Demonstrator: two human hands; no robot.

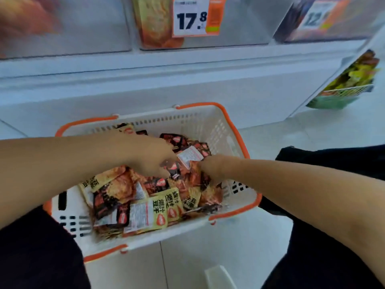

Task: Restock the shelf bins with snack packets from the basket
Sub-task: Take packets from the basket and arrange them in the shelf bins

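A white basket (210,124) with orange rim and handles stands on the floor in front of me. It holds several snack packets (150,213) in yellow, orange and dark wrappers. My left hand (150,155) reaches into the middle of the pile, fingers curled down around a dark packet (174,168). My right hand (210,166) comes in from the right, fingers curled into the packets beside it, gripping an orange packet (194,174). Above, clear shelf bins (239,24) line the shelf, the middle one holding orange packets behind a 17.8 price tag (190,17).
A white shelf base (145,88) runs behind the basket. At the right a wire rack (350,90) holds yellow and dark packets. Another bin with a 12 price tag (318,17) sits at upper right. My dark-clothed knees (37,253) flank the basket.
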